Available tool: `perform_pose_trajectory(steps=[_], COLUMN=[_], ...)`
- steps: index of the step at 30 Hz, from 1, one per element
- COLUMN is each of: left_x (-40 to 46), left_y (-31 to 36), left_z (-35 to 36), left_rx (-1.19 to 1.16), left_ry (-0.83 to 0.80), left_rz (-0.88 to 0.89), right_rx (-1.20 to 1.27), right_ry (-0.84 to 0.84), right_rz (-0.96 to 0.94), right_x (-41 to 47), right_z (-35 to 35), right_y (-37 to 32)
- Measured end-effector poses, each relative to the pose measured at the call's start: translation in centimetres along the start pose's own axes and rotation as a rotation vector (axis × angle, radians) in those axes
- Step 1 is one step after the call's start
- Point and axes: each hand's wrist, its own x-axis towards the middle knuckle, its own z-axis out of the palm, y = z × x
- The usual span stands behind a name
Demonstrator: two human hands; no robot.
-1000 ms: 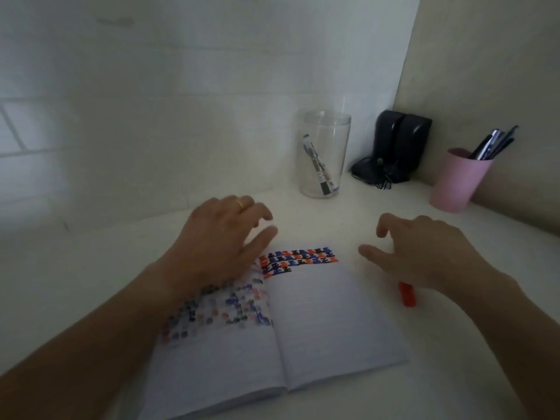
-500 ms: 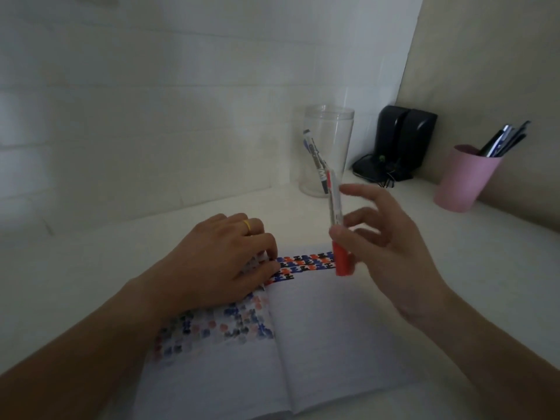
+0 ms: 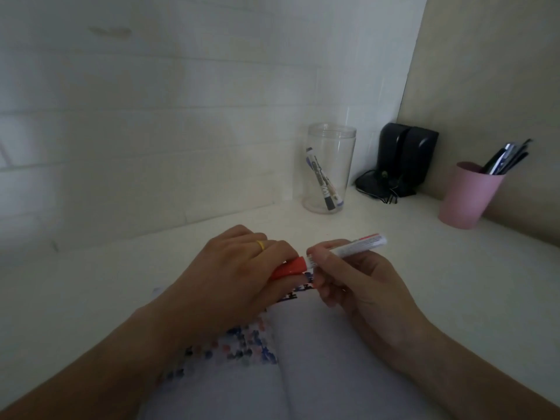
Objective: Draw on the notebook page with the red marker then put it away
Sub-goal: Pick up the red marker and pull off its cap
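The red marker [image 3: 360,245] lies nearly level above the open notebook [image 3: 327,359]. My right hand [image 3: 354,283] grips its white barrel. My left hand [image 3: 239,274], with a ring on one finger, is closed around the marker's red cap [image 3: 289,267]; the cap still sits against the barrel. The notebook lies open on the white desk [image 3: 121,283], with rows of small red, blue and black marks along the top of both pages. My hands hide the upper middle of the pages.
A clear plastic jar [image 3: 328,168] holding a blue marker stands behind the notebook by the wall. To its right sit black speakers [image 3: 406,162] with cables, and a pink cup [image 3: 468,195] of pens at the far right.
My right hand picked the marker up from the desk, held it upright, then tipped it level. My left hand lifted off the notebook page and closed on the red cap.
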Motion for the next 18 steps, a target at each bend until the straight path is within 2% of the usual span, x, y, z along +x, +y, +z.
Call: perform_pose_trajectory(steps=[8,16,18], left_x=[0.4,1.0,0.7], left_y=[1.2,1.5,1.2], left_z=[-0.3,-1.0,-1.3], left_rx=[0.028,-0.175,-0.228], left_ry=[-0.056,-0.085,-0.077], left_rz=[-0.042,-0.007,-0.004], right_rx=[-0.010,0.003,0.052], right_ry=[0.013,-0.024,0.038], right_rz=[-0.124,-0.174,-0.179], right_x=[-0.4,-0.5,-0.1], right_z=[0.4,0.5,-0.2], right_y=[-0.8,-1.3,-1.9])
